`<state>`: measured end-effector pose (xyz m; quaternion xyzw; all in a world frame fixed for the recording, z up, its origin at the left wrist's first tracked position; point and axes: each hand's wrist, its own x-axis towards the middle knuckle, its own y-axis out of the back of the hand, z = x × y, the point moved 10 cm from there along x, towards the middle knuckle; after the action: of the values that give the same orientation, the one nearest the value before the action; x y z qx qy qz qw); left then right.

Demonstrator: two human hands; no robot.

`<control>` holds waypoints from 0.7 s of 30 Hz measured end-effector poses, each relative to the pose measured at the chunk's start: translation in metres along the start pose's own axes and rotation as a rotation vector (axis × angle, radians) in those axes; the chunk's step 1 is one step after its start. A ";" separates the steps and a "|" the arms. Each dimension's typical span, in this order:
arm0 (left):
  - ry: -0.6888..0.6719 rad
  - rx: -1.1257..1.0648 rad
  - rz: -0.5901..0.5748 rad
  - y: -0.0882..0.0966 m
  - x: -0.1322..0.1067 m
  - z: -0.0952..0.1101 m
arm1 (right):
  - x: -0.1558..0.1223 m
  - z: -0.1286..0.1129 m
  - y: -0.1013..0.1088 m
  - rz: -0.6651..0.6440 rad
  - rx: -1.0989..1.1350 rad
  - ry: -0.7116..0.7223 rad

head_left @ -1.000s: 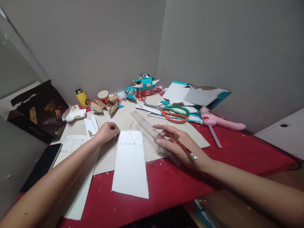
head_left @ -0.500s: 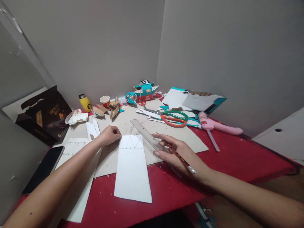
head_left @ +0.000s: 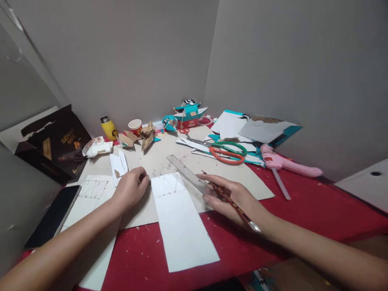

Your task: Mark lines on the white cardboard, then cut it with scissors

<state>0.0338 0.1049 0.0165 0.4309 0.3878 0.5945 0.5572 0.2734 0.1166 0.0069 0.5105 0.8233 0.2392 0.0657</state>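
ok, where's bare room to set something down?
Widest: the red tabletop between the right forearm and the pink glue gun. Narrower, slightly littered: the strip between the marked white card and the long sheet under the left forearm. Crowded: the back, around the yellow bottle, paper cup and scissors.

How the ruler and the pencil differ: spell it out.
The ruler is broad and flat; the pencil is slim. The ruler is pale and see-through; the pencil is dark with red. Both are held in the right hand.
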 end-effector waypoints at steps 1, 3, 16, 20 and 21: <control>-0.063 0.011 0.034 0.003 -0.012 0.009 | 0.001 -0.001 0.001 -0.007 -0.015 0.013; -0.223 0.016 0.035 0.000 -0.038 0.030 | 0.003 -0.004 0.002 -0.040 -0.059 0.052; -0.721 0.260 0.202 -0.015 -0.075 0.092 | 0.002 -0.053 -0.016 -0.101 -0.437 0.488; -0.747 0.079 0.270 0.007 -0.084 0.085 | 0.005 -0.051 -0.037 -0.212 -0.515 0.520; -0.739 0.033 0.284 0.014 -0.086 0.080 | 0.005 -0.049 -0.043 -0.256 -0.540 0.517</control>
<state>0.1050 0.0166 0.0489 0.6739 0.1071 0.4643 0.5646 0.2189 0.0892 0.0310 0.2911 0.7771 0.5578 0.0177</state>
